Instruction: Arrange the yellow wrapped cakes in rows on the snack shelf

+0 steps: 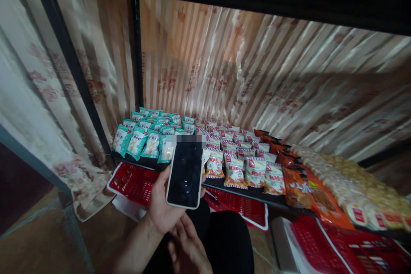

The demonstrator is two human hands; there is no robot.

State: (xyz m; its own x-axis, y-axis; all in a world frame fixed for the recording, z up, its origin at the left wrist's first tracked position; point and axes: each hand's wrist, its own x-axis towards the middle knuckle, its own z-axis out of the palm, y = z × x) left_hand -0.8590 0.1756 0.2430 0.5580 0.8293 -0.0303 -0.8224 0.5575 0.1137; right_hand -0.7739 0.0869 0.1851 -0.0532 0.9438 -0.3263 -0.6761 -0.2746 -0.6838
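Note:
My left hand (160, 205) is wrapped round a smartphone (184, 180) in a pale case, held upright before the shelf with its dark screen towards me. My right hand (189, 244) hangs just below, close to the left wrist. Its fingers are loosely stretched and somewhat apart, holding nothing that I can see. Behind the phone, the shelf bears rows of teal snack bags (138, 139) on the left. White-and-orange snack bags (236, 169) stand in the middle, partly hidden by the phone.
Orange snack packs (297, 188) and pale wrapped packs (356, 214) continue along the shelf to the right. Red plastic baskets (131, 182) sit below it, with another red basket (317, 239) at lower right. A patterned curtain (208, 64) hangs behind; a black post (136, 51) stands at left.

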